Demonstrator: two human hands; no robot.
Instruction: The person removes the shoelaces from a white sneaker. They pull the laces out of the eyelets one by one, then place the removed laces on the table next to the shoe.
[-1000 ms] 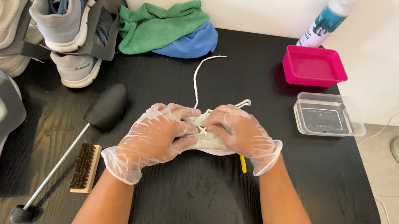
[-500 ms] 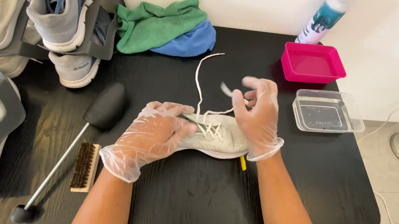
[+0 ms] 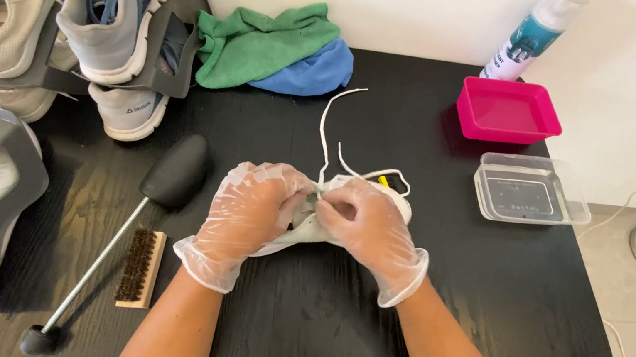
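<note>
Both my hands wear clear plastic gloves and meet over a small white shoe (image 3: pixel 295 232) lying in the middle of the black table (image 3: pixel 483 312). My left hand (image 3: pixel 249 214) grips the shoe's left side. My right hand (image 3: pixel 365 228) is closed on the shoe's upper where the white lace (image 3: pixel 327 125) comes out; the lace trails away toward the cloths. A small yellow object (image 3: pixel 384 182) shows just behind my right hand. Most of the shoe is hidden under my hands.
A black shoe tree on a metal rod (image 3: pixel 166 181) and a wooden brush (image 3: pixel 139 268) lie at left. Sneakers (image 3: pixel 113 5) sit on holders at back left. Green cloth (image 3: pixel 258 44), blue cloth (image 3: pixel 313 73), spray bottle (image 3: pixel 528 38), pink tray (image 3: pixel 509 110), clear tub (image 3: pixel 530 189) stand behind.
My right hand, which had lifted up and away pulling the lace, has come back down onto the shoe beside my left hand. The lace now lies slack on the table.
</note>
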